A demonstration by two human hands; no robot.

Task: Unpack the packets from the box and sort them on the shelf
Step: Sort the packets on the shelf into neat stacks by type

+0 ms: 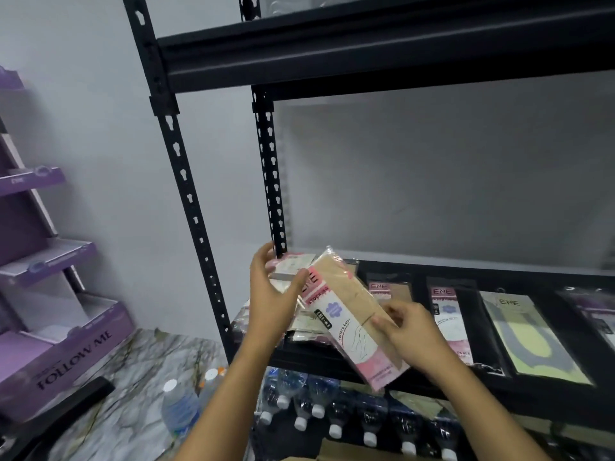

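Note:
My left hand (271, 299) grips a stack of flat stocking packets (293, 266) at the left end of the black shelf (499, 272). My right hand (411, 337) pinches the lower part of one pink-and-beige stocking packet (346, 311), tilted over the shelf's front edge. More packets lie flat in a row on the shelf: a pink one (447, 322), a yellow-and-grey one (529, 337) and a dark one (592, 311) at the far right. A corner of a cardboard box (336, 452) shows at the bottom edge.
A black metal rack upright (186, 194) stands left of the shelf. Several capped water bottles (336, 417) fill the level below. A lone bottle (179, 407) stands on the marble floor. A purple cardboard display stand (50, 314) is at the left wall.

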